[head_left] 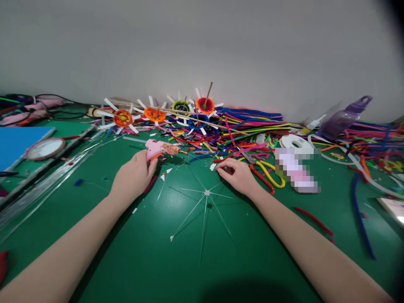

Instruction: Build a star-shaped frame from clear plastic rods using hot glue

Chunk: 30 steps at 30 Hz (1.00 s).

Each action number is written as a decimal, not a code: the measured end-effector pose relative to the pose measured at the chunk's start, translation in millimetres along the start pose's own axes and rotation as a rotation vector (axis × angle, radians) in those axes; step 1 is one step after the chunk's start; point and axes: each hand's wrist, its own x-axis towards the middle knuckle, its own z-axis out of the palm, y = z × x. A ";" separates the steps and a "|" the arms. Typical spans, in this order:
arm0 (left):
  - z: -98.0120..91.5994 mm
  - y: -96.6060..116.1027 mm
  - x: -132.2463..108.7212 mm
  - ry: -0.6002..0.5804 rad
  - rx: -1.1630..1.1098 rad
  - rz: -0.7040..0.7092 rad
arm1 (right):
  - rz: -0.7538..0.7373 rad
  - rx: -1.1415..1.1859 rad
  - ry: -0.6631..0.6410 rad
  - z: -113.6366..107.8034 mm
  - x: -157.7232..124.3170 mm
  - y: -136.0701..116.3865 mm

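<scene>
My left hand (132, 174) is wrapped round a pink hot glue gun (156, 147), its nozzle pointing right. My right hand (236, 174) is pinched closed, with a small white paper piece (212, 167) at its fingertips. Between and below the hands, a frame of thin clear spokes (207, 193) stands on the green table, joined at a whitish centre. One spoke, towards me, has a white paper tip (171, 238). Several white paper scraps (163, 177) lie by the glue gun. Just beyond my right wrist are scissors (268, 172) with red and yellow handles.
Several colourful flower-like pieces (154, 114) with white strips sit along the wall, among heaped pipe cleaners (252, 118). On the right are a white ribbon roll (295, 144) and a purple bottle (342, 118). Left stand a tape roll (46, 148) and a blue board (19, 143).
</scene>
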 end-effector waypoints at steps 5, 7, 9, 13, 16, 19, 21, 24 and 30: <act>0.1 -0.4 0.0 -0.005 0.001 0.010 | 0.000 0.000 -0.006 -0.6 -0.4 -0.1; -0.4 -0.2 0.0 -0.009 0.002 0.008 | 0.005 -0.006 -0.011 -0.7 -0.5 -0.5; -1.1 0.1 0.0 -0.015 0.002 0.006 | 0.006 -0.011 -0.012 -0.7 -0.5 -1.0; -3.3 1.4 0.3 -0.032 0.005 -0.005 | 0.006 -0.017 -0.015 -0.7 -0.3 -1.6; -4.7 2.6 0.3 -0.038 0.009 -0.009 | 0.006 -0.019 -0.015 -0.7 -0.2 -1.3; -4.8 3.2 -0.1 -0.041 0.017 -0.009 | 0.008 -0.014 -0.016 -0.8 -0.3 -0.7; -3.9 2.9 -0.3 -0.039 0.018 -0.011 | 0.009 -0.008 -0.015 -0.6 -0.4 -0.4; -1.6 2.0 -0.2 -0.030 0.016 -0.017 | 0.011 0.001 -0.012 -0.2 -0.3 -0.1; 1.1 -0.2 1.0 -0.026 0.005 -0.013 | 0.006 0.005 -0.016 -0.2 -0.6 0.1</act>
